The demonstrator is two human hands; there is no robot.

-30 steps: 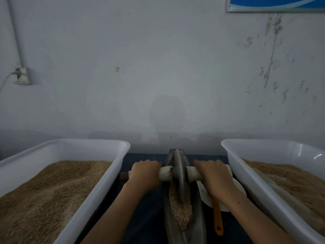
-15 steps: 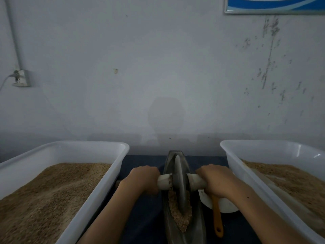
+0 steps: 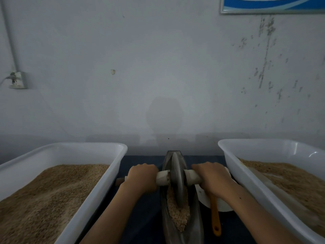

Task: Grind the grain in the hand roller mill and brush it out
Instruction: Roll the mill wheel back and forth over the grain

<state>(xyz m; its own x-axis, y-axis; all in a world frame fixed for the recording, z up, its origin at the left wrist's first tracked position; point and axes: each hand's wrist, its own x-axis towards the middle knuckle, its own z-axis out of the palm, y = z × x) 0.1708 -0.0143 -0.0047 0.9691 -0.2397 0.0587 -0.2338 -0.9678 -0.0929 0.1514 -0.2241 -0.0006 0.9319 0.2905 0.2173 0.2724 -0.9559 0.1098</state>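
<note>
the left hand and the right hand each have a closed grip around one end of the pale axle of the grinding wheel, which stands upright in the narrow metal trough over crushed grain, at the middle of the worktop between two white tubs of grain.

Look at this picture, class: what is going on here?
A person is grinding grain by hand. The left hand and right hand each grip one end of the handle that runs through the grinding wheel, which stands in a narrow trough with coarse grain in it. White tubs of grain sit on either side. An orange-handled brush lies untouched beside the trough.
</note>
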